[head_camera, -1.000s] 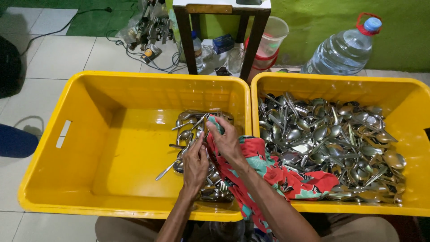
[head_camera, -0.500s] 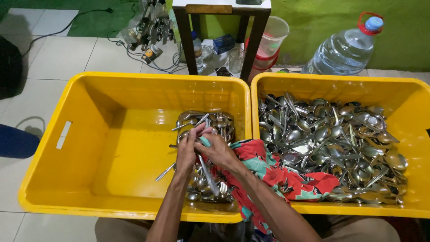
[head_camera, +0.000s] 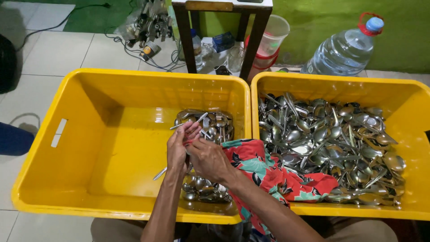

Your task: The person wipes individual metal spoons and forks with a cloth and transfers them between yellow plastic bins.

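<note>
My left hand (head_camera: 178, 147) and my right hand (head_camera: 209, 160) meet over a small pile of steel forks and spoons (head_camera: 216, 126) in the left yellow crate (head_camera: 134, 76). My right hand grips one end of a red floral cloth (head_camera: 265, 168) and presses it against my left hand. The left fingers curl around a piece of cutlery that both hands mostly hide. The cloth trails over the crate wall into the right yellow crate (head_camera: 336, 83), which is heaped with several spoons (head_camera: 331, 139).
A large water bottle (head_camera: 342, 51) stands behind the right crate. A dark wooden table leg (head_camera: 253, 40), plastic tubs (head_camera: 273, 33) and tangled cables (head_camera: 150, 27) lie beyond the crates on the tiled floor. A blue object (head_camera: 13, 139) sits at the left edge.
Both hands have drawn back toward me and to the left over the pile. The left hand has risen beside the right, and the cloth end is bunched between them.
</note>
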